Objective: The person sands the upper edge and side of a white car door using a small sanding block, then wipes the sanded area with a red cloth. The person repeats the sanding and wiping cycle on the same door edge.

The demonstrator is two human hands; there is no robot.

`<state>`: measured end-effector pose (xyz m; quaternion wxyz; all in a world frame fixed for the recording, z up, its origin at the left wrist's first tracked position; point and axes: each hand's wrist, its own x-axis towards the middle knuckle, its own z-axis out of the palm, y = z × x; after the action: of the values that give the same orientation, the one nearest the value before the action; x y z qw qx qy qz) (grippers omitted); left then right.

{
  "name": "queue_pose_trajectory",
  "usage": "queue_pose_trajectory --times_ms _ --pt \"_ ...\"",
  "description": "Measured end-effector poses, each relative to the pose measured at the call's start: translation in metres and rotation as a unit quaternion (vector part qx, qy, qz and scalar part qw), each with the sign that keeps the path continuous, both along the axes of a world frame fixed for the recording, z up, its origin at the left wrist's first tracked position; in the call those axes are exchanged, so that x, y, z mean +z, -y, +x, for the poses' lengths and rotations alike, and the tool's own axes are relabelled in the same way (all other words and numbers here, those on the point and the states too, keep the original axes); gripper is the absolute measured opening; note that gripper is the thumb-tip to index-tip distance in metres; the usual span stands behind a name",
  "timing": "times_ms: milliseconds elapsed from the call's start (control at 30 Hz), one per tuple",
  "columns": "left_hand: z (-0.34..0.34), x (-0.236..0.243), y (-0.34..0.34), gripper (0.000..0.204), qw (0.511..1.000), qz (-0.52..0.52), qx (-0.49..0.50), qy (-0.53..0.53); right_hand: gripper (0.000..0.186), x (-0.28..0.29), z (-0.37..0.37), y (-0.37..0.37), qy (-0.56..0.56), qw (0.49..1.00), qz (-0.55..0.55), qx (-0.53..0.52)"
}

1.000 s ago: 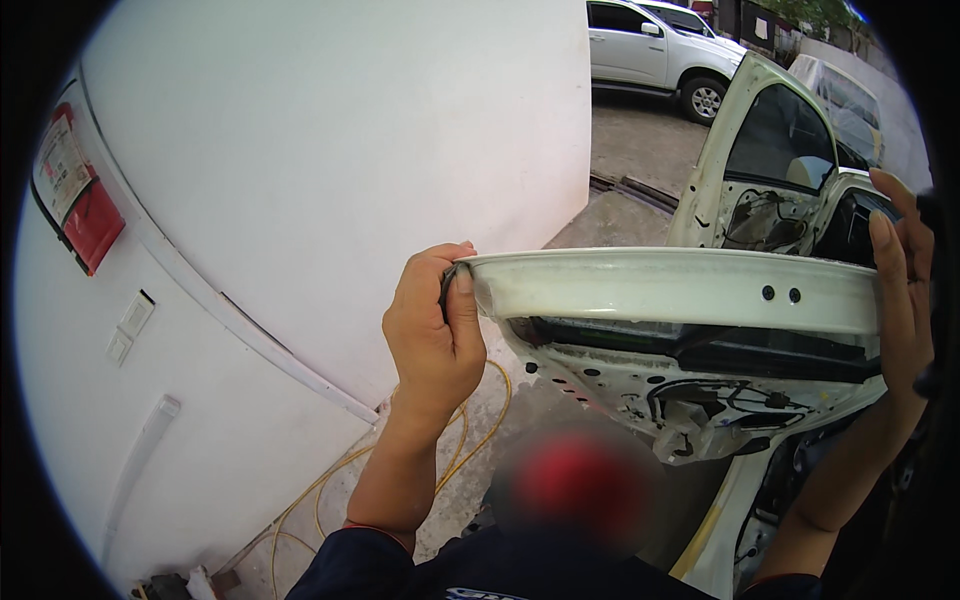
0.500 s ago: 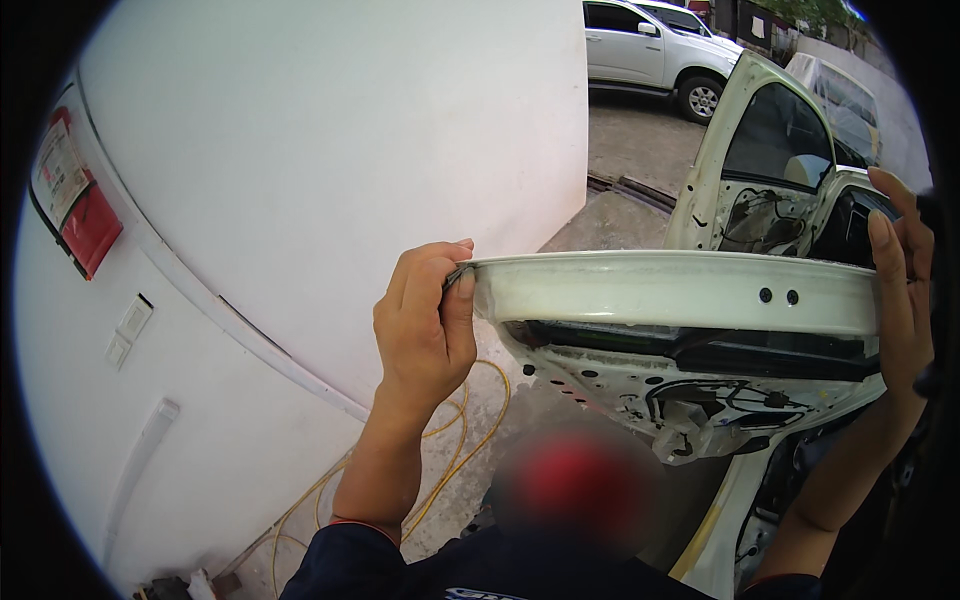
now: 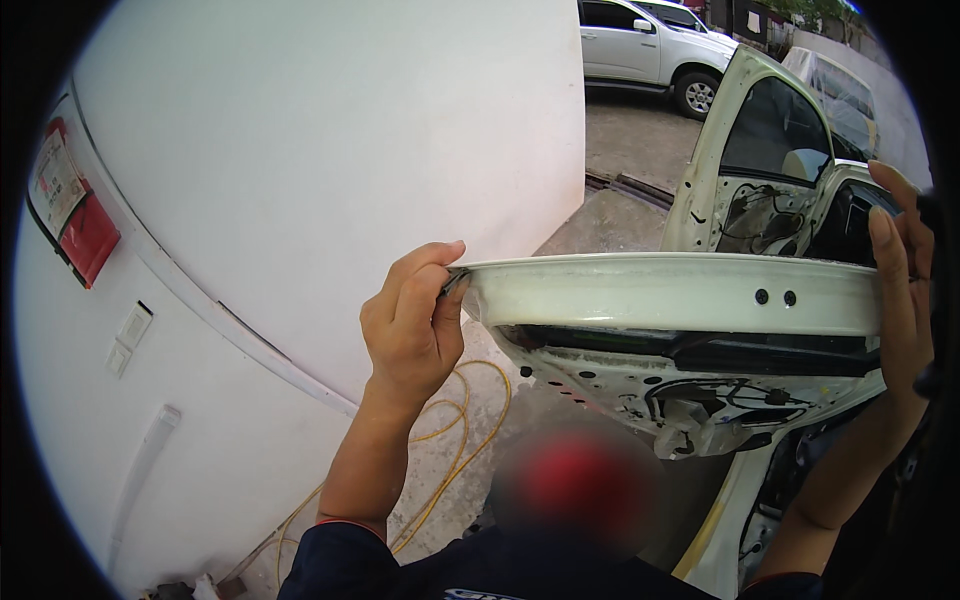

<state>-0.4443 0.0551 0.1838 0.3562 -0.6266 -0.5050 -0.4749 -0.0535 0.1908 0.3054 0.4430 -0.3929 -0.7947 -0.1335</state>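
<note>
A pale cream car door (image 3: 670,295) stands open before me, its window frame's top edge running across the view. At the left end of that edge, my left hand (image 3: 412,325) is closed, thumb and fingers pinching a small folded dark grey sheet that looks like sandpaper (image 3: 455,281) against the corner. My right hand (image 3: 905,270) is at the frame's right end, fingers stretched upward and apart, the palm side against the door. Part of this hand is cut off by the dark rim. Below the frame, the door's inner panel is bare, with wiring and plastic sheeting (image 3: 685,425) showing.
Another cream car door (image 3: 745,160) stands open beyond. A white wall (image 3: 350,130) fills the left, with a red pouch (image 3: 85,235) and switches (image 3: 130,338) on it. A yellow hose (image 3: 470,440) loops over the concrete floor. A white pickup (image 3: 650,50) is parked outside.
My left hand has slid slightly left at the corner of the door frame, still pinching the dark sheet. My right hand has stayed about where it was.
</note>
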Motion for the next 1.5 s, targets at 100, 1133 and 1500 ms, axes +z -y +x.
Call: queue_pose_trajectory --times_ms 100,1133,1500 --pt "-0.003 -0.001 -0.001 0.014 1.0 0.02 -0.012 -0.008 0.045 -0.001 -0.001 -0.001 0.0 1.0 -0.001 0.001" --pt "0.002 -0.015 0.002 0.016 0.997 0.075 0.017 0.029 0.043 0.002 0.005 0.0 0.008 1.0 0.006 0.0" --pt "-0.001 -0.016 -0.004 0.015 0.997 0.073 0.012 0.019 0.043 0.003 0.005 -0.001 0.01 1.0 0.007 0.0"
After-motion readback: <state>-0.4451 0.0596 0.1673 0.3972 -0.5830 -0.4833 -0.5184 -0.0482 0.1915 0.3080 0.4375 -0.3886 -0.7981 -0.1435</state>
